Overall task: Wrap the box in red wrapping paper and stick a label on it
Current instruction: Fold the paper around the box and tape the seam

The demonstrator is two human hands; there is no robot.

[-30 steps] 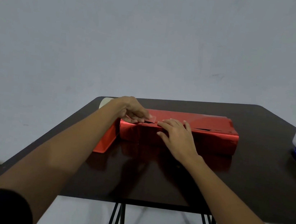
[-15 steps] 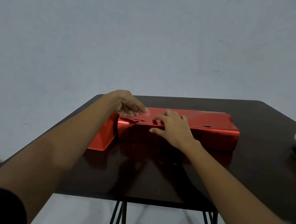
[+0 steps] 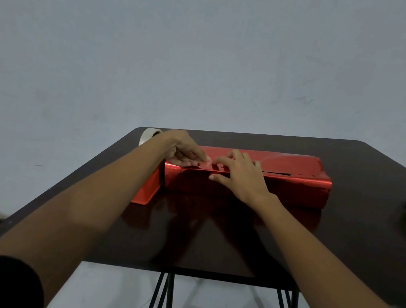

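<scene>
Shiny red-wrapped box (image 3: 295,189) lies lengthwise near the table's (image 3: 210,248) far left corner, top seam gaping. Left hand (image 3: 182,148) presses flat on it; right hand (image 3: 242,177) presses with bent fingertips. Broad tabletop stretches to the near edge.

Long box (image 3: 290,188) in shiny red paper, flat on table, left flap (image 3: 146,190) loose.
</scene>
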